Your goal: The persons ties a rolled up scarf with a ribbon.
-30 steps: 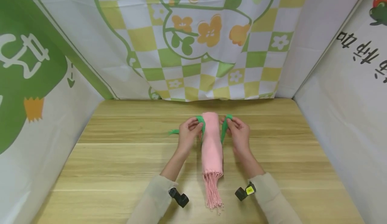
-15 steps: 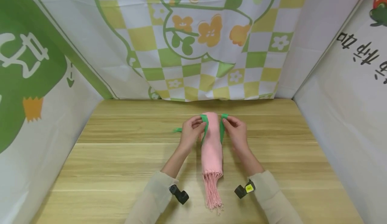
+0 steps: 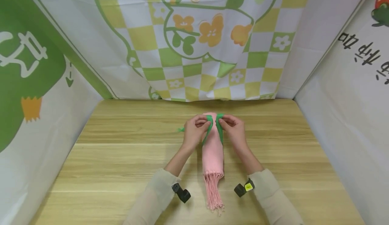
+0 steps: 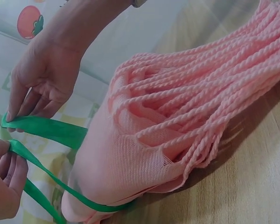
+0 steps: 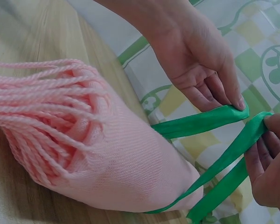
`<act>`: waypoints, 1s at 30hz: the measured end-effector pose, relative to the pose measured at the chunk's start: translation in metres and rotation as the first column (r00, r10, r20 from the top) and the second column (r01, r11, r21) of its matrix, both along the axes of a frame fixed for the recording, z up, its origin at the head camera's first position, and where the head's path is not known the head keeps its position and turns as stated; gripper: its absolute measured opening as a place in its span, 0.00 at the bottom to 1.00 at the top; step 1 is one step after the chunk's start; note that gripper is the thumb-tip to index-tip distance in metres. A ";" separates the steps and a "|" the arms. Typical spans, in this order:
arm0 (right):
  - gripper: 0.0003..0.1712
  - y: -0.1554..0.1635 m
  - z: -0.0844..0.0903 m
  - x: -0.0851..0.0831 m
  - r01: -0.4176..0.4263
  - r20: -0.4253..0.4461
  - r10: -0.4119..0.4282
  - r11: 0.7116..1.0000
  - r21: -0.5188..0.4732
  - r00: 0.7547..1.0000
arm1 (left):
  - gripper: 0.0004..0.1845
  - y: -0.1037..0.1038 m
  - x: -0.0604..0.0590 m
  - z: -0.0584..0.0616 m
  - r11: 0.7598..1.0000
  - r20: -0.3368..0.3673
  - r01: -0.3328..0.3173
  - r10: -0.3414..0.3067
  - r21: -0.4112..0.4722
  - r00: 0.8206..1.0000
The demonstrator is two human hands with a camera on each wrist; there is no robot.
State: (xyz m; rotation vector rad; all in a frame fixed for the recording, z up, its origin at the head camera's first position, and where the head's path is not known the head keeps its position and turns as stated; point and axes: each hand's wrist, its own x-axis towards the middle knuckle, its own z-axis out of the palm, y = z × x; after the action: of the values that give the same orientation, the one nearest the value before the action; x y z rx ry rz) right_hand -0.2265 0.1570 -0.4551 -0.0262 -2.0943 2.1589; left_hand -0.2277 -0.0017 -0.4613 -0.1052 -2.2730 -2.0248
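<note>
left hand pinches one end of the green fabric ribbon, a loose tail trailing left | rolled pink knitted scarf with twisted fringe lies mid wooden table, ribbon looped under it, fringe nearest the person | right hand pinches the other end, both meeting above the roll

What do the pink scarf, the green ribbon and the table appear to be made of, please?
The pink scarf looks like soft knitted or woven yarn, matte, with twisted tassel cords at its end. The green ribbon, pinched by the left hand and right hand, seems a flat woven synthetic with a slight sheen. The table looks like wood or wood-grain laminate.
</note>
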 end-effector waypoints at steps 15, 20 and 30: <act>0.10 -0.003 -0.001 0.000 -0.026 -0.070 0.028 0.999 0.028 0.997 | 0.07 0.006 -0.003 0.000 0.999 -0.056 0.039 -0.041 -0.037 0.998; 0.09 -0.002 -0.001 0.000 -0.005 -0.111 0.014 0.997 0.078 0.994 | 0.09 0.005 0.005 0.016 0.991 -0.069 0.090 -0.097 -0.102 0.993; 0.10 -0.001 -0.004 0.000 -0.028 -0.115 0.035 0.998 0.065 0.993 | 0.06 0.007 -0.003 0.002 0.992 -0.113 0.095 -0.103 -0.079 0.988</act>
State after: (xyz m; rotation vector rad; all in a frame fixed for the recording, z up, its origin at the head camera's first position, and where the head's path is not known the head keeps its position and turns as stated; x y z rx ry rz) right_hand -0.2268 0.1565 -0.4591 0.1369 -2.1092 2.0568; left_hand -0.2308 0.0050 -0.4593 -0.3399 -2.3119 -1.9243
